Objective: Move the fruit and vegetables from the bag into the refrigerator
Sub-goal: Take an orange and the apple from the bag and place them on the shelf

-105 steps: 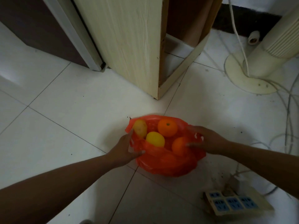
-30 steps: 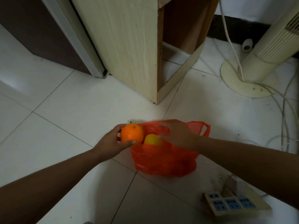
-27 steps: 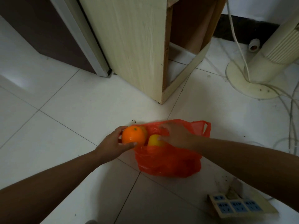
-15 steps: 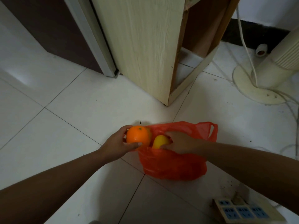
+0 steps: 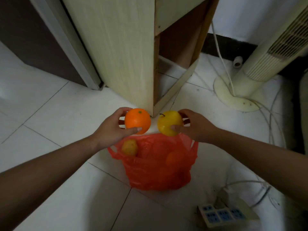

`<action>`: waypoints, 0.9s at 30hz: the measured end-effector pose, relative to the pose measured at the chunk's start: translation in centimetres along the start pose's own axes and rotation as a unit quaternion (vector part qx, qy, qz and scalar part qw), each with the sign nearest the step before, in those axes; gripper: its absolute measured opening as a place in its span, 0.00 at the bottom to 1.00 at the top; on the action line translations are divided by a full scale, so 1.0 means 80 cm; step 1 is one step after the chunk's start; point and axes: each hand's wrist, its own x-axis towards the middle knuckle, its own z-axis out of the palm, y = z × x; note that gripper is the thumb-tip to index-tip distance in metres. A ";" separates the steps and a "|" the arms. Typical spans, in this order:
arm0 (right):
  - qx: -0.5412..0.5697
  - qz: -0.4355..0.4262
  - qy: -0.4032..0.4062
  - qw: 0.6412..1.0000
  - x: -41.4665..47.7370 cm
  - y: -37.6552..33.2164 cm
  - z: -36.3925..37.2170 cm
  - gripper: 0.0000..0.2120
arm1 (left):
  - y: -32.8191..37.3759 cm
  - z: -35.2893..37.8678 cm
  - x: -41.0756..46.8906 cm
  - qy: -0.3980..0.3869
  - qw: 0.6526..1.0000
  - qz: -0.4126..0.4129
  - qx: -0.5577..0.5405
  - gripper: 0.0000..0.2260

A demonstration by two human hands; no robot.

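Our left hand (image 5: 110, 132) is gripping an orange (image 5: 137, 120), our right hand (image 5: 196, 129) a yellow apple (image 5: 169, 125), both hovering just above the red bag (image 5: 150, 177) rim; floor (image 5: 66, 117) left of it is lying open.

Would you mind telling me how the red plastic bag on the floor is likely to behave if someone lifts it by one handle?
The bag looks thin and crumpled, so it will probably sag rather than hold its shape. With a potato and an orange fruit inside, it may tilt and let them roll toward the low side.
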 end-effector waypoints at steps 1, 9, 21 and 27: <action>0.003 0.006 0.002 1.000 -0.008 -0.008 -0.016 0.30 | 0.016 -0.003 0.001 0.005 1.000 -0.004 -0.003 0.28; 0.129 0.101 0.065 0.984 -0.137 -0.155 -0.162 0.32 | 0.234 -0.054 -0.068 -0.005 0.998 -0.041 -0.057 0.28; 0.270 0.134 0.064 0.951 -0.367 -0.438 -0.412 0.27 | 0.616 -0.208 -0.298 0.083 0.971 -0.106 -0.197 0.30; 0.311 0.076 0.030 0.947 -0.438 -0.506 -0.496 0.28 | 0.726 -0.239 -0.394 0.116 0.979 -0.082 -0.146 0.26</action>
